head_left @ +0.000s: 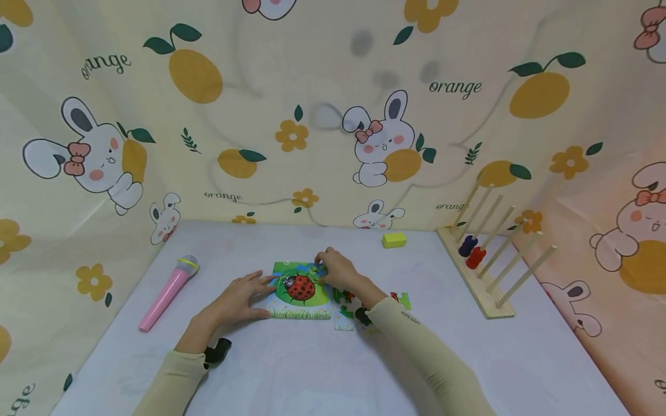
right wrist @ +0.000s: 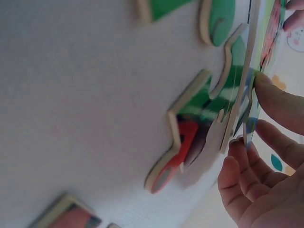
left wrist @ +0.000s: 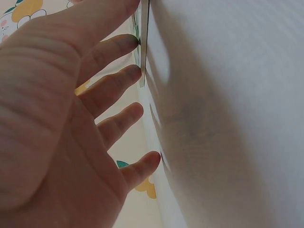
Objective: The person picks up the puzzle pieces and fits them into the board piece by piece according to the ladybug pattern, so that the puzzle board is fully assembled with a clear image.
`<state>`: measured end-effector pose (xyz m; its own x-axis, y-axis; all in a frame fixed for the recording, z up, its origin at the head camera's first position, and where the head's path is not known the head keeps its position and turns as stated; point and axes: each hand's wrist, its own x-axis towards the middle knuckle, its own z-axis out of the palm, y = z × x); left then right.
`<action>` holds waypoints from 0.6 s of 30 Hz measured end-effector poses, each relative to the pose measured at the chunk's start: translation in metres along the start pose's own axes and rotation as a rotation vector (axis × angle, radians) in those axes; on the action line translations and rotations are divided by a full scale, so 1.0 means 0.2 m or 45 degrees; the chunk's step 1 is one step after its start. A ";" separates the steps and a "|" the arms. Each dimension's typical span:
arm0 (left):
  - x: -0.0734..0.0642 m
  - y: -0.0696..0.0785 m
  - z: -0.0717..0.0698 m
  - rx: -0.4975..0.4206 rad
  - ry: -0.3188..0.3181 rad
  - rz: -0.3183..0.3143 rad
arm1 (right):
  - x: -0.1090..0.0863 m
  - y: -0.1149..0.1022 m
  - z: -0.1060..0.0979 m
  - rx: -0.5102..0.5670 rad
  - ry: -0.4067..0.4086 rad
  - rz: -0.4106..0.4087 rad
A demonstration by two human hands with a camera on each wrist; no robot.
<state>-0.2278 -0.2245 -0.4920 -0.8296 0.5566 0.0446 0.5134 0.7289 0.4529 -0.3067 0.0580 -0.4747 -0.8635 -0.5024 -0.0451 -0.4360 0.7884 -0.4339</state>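
A square ladybug picture puzzle board (head_left: 302, 314) lies in the middle of the white table. My left hand (head_left: 241, 299) is at the board's left side, fingers spread and fairly straight, with fingertips touching its edge; the left wrist view shows this edge-on. At the upper right corner my right hand (head_left: 339, 271) pinches a thin puzzle piece (right wrist: 251, 118) between thumb and fingers, tilted against the board. Loose wooden puzzle pieces (head_left: 344, 321) lie just right of the board, partly hidden under my right forearm. One green and red piece (right wrist: 192, 111) shows closely in the right wrist view.
A pink toy microphone (head_left: 169, 293) lies on the left. A yellow block (head_left: 394, 240) sits towards the back. On the right stands a wooden peg rack (head_left: 499, 309) with upright pegs and dark blue and red beads. A printed cloth hangs behind the table.
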 end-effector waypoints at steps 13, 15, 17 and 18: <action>0.00 0.00 0.00 -0.004 -0.002 -0.006 | 0.00 -0.01 0.02 -0.032 0.012 -0.014; 0.00 0.00 0.00 -0.005 -0.001 -0.003 | 0.00 -0.01 0.02 -0.041 0.020 -0.019; 0.00 0.00 0.00 -0.006 0.001 -0.001 | 0.00 -0.01 0.02 -0.049 0.027 -0.023; 0.00 0.00 0.00 -0.005 0.001 0.001 | 0.00 -0.01 0.02 -0.050 0.029 -0.024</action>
<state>-0.2281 -0.2249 -0.4931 -0.8293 0.5569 0.0455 0.5132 0.7269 0.4564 -0.3044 0.0552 -0.4775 -0.8606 -0.5091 -0.0164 -0.4612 0.7925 -0.3990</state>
